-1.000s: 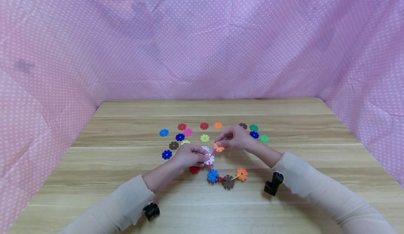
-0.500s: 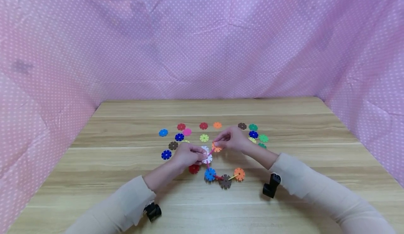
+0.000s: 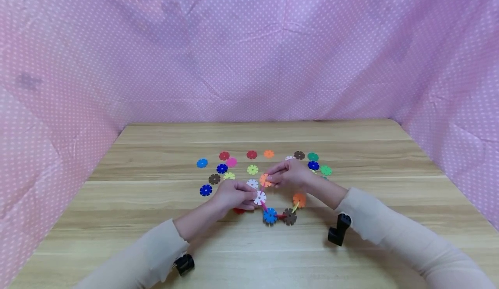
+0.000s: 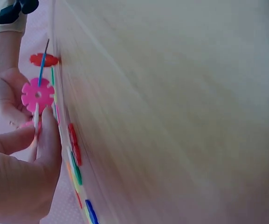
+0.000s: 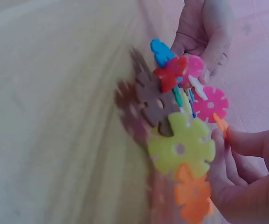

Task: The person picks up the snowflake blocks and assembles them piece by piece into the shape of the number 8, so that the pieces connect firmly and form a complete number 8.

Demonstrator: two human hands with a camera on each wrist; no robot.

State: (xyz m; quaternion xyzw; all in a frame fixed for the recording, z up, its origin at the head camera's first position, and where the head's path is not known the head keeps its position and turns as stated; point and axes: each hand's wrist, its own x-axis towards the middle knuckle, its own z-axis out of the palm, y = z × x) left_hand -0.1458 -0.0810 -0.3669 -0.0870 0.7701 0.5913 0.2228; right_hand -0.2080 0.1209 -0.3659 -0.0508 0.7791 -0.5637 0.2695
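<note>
On the tabletop [image 3: 156,193], between pink dotted cloth walls [image 3: 58,85], both hands meet over a chain [image 3: 278,213] of slotted discs. Left hand [image 3: 234,193] comes in from the near left, fingers curled, its grip pinching the white disc [image 3: 259,198] at one end of the chain. Right hand [image 3: 290,173] reaches in from the near right, thumb and fingertips pinching an orange disc [image 3: 265,180] at the other end, just above the white one. Between those ends the chain hangs in a loop: pink link, blue disc [image 3: 270,215], red link, brown disc [image 3: 289,216], yellow link, a second orange disc [image 3: 299,200]. Both wrists are raised slightly off the wood, sleeves cream. Loose discs [image 3: 252,170] lie flat in an arc behind the hands, and a red one [image 3: 238,211] peeks from under the left hand. No containers anywhere.
</note>
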